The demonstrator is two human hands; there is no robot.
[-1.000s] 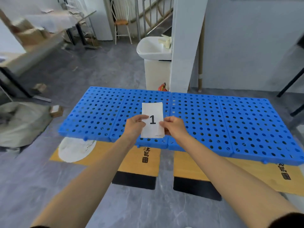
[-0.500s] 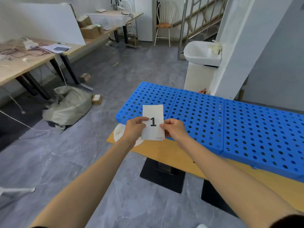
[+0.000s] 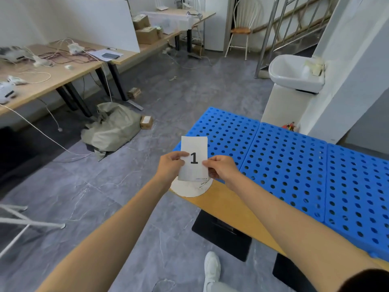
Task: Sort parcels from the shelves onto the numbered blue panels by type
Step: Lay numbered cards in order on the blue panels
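Note:
A white paper card printed with a black "1" (image 3: 194, 151) is held upright in front of me. My left hand (image 3: 171, 168) pinches its left edge and my right hand (image 3: 222, 169) pinches its right edge. The card hovers over the near left corner of a row of blue perforated panels (image 3: 284, 165), which lie on yellow boards (image 3: 227, 205) with black feet. No parcels lie on the panels in view.
A grey-green sack (image 3: 112, 129) and a small cardboard box (image 3: 146, 122) lie on the floor to the left. Wooden tables (image 3: 63, 70) with cables and boxes line the left wall. A white sink (image 3: 294, 74) and a pillar (image 3: 345, 66) stand behind the panels.
My view has swung left, so the panels now sit on the right and the tables and sack have come into sight. Both hands still hold the card the same way.

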